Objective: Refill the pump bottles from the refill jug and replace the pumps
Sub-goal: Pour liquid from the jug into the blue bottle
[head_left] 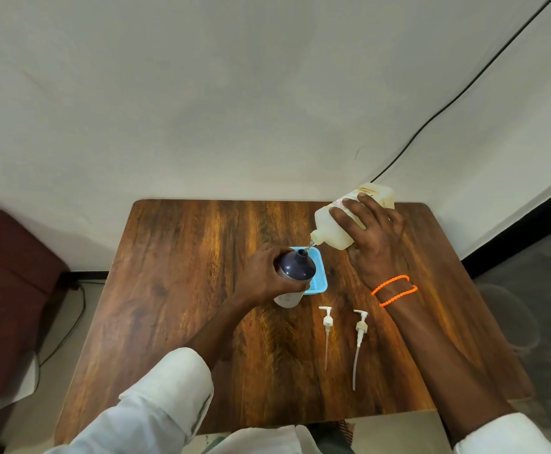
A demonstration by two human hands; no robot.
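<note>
step: pouring refill | right hand (pixel 374 239) is gripping tilted cream plastic refill jug (pixel 331 226) at 1 o'clock | left hand (pixel 264 273) is clasping dark-shouldered pump bottle (pixel 295 273) mid-tabletop | next: likely righting the jug, fitting a white pump (pixel 327 322)

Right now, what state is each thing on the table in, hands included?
Jug: tilted, spout down, pouring a thin stream into the bottle.
Bottle: pump off, neck open, being filled over the basket.
Basket: on the table, behind the bottle.
Left pump: lying flat, unattached.
Right pump: lying flat, unattached.
Left hand: grips the bottle.
Right hand: holds the jug.
</note>
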